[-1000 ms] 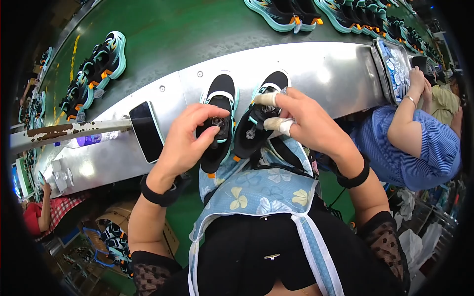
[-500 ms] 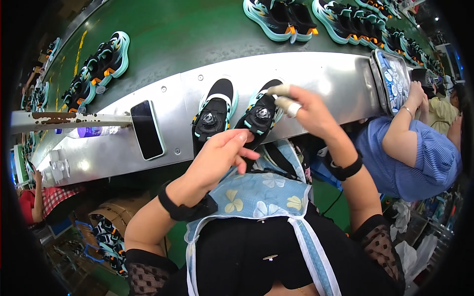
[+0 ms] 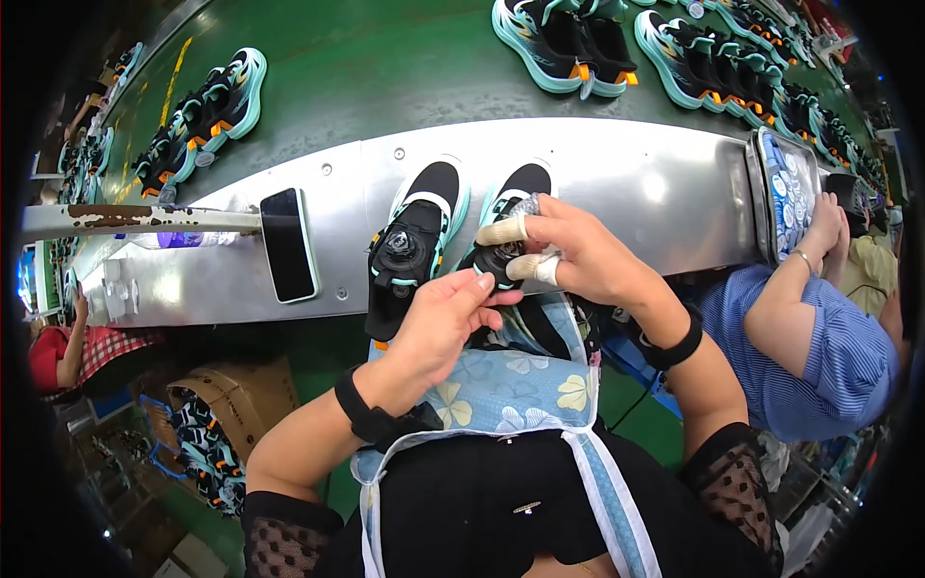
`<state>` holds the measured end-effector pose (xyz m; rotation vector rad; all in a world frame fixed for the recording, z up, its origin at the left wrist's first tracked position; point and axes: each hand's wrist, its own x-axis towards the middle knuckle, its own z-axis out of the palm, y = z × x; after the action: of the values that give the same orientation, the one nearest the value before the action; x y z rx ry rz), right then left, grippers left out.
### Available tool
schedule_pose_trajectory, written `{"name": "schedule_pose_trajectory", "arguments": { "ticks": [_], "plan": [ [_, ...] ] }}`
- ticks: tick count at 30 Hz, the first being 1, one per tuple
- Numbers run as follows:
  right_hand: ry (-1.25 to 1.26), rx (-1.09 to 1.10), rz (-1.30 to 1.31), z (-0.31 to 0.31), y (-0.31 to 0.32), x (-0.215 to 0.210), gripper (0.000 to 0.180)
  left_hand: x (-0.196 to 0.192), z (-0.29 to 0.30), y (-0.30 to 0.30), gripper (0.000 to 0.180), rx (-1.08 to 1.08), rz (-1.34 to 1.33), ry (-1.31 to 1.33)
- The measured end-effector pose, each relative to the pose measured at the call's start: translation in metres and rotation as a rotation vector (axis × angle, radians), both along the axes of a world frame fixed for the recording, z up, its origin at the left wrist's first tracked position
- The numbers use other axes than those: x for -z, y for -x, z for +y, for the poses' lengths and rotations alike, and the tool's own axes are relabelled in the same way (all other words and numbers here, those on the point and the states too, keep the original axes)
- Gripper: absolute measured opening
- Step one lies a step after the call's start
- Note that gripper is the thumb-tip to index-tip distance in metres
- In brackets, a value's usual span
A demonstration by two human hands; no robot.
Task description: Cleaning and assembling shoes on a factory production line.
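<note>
Two black sneakers with mint soles lie side by side on the metal ledge, toes pointing away from me. A round dial with a clear top sits on the left sneaker (image 3: pixel 414 241). My right hand (image 3: pixel 583 252), with pale covers on its fingertips, closes over the dial area of the right sneaker (image 3: pixel 528 181) and partly hides it. A small clear piece (image 3: pixel 525 206) shows beside those fingers; whether they hold it I cannot tell. Low on the same sneaker, near its tongue, my left hand (image 3: pixel 438 323) pinches with thumb and forefinger.
A phone (image 3: pixel 287 246) lies left on the ledge (image 3: pixel 646 183), by a rusty white bar (image 3: pixel 135 222). More sneakers (image 3: pixel 554 43) stand on the green surface beyond. At right, a co-worker in blue stripes (image 3: pixel 809 356) reaches toward a metal tray (image 3: pixel 761 202). A cardboard box (image 3: pixel 241 405) stands lower left.
My right hand has come down and left from the right sneaker's far side onto its dial area. My left thumb and forefinger have moved closer to the tongue. The whole view has shifted slightly.
</note>
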<state>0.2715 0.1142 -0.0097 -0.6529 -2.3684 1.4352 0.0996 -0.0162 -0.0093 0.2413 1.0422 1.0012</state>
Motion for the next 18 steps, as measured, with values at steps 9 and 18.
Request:
{"name": "schedule_pose_trajectory", "arguments": {
  "ticks": [9, 18],
  "plan": [
    [-0.128, 0.212, -0.169, -0.016, 0.018, -0.017, 0.026, -0.003, 0.005, 0.008, 0.028, 0.031, -0.05, 0.021],
    [0.115, 0.046, -0.181, 0.0, 0.019, -0.024, 0.032, 0.002, 0.009, 0.012, 0.024, 0.025, -0.092, 0.056]
  ]
}}
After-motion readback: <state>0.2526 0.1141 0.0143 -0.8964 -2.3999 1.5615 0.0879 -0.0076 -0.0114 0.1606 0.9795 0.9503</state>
